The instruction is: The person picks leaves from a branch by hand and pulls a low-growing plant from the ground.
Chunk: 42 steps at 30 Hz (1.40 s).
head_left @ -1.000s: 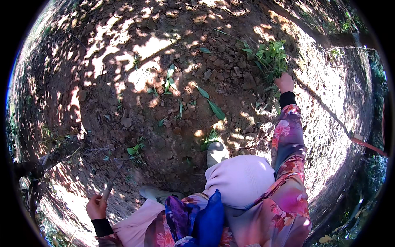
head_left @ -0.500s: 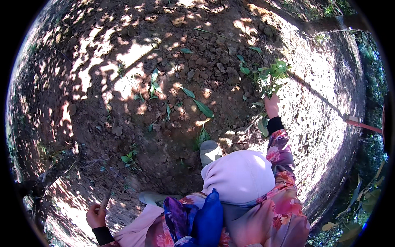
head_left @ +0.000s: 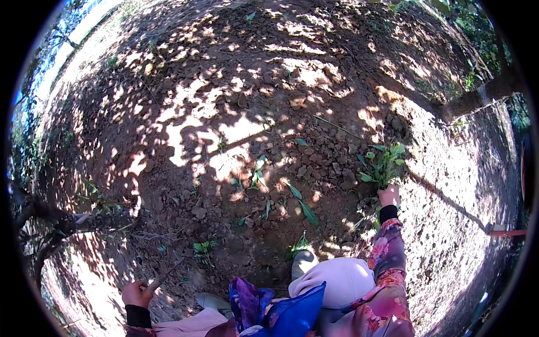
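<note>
R grip (head_left: 388,195), mid-right of frame, closed on leafy bunch (head_left: 387,165), best held nr base; L grip (head_left: 137,294), btm-left, closed round tool (head_left: 163,277).

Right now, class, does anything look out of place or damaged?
Long, flat green leaves lie strewn on the brown, cloddy soil, seemingly detached rather than rooted, which looks untidy. Nothing else stands out; the right hand's grip holds a bunch of leafy green stems.

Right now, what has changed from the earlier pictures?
The view has tilted up, so the ground sits lower in it. The right hand seems drawn slightly back toward the body, with its green plants. Nothing was visibly taken or let go: the left hand still holds its tool; the loose leaves lie unchanged.
</note>
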{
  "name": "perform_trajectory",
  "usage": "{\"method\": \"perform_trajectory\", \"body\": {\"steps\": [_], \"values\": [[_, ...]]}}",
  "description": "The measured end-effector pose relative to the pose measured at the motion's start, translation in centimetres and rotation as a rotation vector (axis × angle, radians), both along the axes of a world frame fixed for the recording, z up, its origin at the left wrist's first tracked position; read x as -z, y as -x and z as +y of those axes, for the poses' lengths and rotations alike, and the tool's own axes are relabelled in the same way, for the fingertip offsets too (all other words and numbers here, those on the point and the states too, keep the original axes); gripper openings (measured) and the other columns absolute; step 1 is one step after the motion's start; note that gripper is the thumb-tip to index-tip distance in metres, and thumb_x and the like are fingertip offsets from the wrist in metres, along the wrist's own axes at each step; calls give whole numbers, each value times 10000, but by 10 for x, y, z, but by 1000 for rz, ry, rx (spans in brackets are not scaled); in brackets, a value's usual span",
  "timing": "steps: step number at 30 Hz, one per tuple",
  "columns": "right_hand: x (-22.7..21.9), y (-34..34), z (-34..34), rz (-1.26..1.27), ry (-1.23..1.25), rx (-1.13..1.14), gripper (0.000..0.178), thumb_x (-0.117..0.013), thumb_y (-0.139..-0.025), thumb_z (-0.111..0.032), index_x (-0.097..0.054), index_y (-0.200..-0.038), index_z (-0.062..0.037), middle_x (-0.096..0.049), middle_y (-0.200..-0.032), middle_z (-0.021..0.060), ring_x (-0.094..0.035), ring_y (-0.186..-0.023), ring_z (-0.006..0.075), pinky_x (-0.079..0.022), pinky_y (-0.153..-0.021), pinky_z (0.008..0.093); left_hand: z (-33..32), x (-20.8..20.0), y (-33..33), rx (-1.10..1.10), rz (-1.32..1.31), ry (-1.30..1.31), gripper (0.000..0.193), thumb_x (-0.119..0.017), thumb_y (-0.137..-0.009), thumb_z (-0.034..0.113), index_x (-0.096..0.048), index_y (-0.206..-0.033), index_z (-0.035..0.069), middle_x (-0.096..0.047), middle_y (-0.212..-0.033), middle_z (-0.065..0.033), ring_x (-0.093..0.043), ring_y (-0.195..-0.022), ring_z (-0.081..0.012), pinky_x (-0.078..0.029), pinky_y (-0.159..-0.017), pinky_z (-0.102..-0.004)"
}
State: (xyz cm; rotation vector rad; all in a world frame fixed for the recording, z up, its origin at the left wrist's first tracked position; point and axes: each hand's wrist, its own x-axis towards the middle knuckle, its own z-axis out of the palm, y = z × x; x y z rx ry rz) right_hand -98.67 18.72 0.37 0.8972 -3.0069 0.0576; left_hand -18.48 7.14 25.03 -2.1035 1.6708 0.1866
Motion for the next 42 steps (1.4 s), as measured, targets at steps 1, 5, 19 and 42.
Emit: {"method": "perform_trajectory", "body": {"steps": [1,5,19,42], "values": [[-8,0,-3,30,25,-84,442,-733,-664,-263,-642,-998,12,-604,-1043,234,-584,-989,374,-492,-857,421,0,-1,2,16,34,11,254,-786,-587,320,-725,-752,137,-643,-621,-106,-641,-630,-295,-494,-569,-393],[-70,-37,-64,-300,203,-190,426,-729,-657,-237,-634,-953,54,-629,-990,255,-598,-912,396,-475,-797,412,1,-4,2,75,-23,11,369,-781,-639,451,-728,-738,100,-643,-629,-130,-644,-633,-303,-498,-584,-399],[-236,-190,-308,-953,166,-734,864,-779,-696,-397,-419,-1326,71,-528,-1239,243,-518,-1141,308,-416,-984,333,1,-24,28,-14,-30,-50,481,-755,-660,546,-734,-860,109,-678,-776,-158,-661,-785,-325,-514,-710,-415],[-340,-350,-240,-1017,407,-1981,311,-623,-827,-177,-587,-1086,-8,-612,-841,131,-623,-757,272,-487,-644,350,-12,-27,21,-15,4,-155,218,-724,-675,308,-703,-820,147,-669,-803,-115,-650,-798,-303,-516,-714,-424]]}}
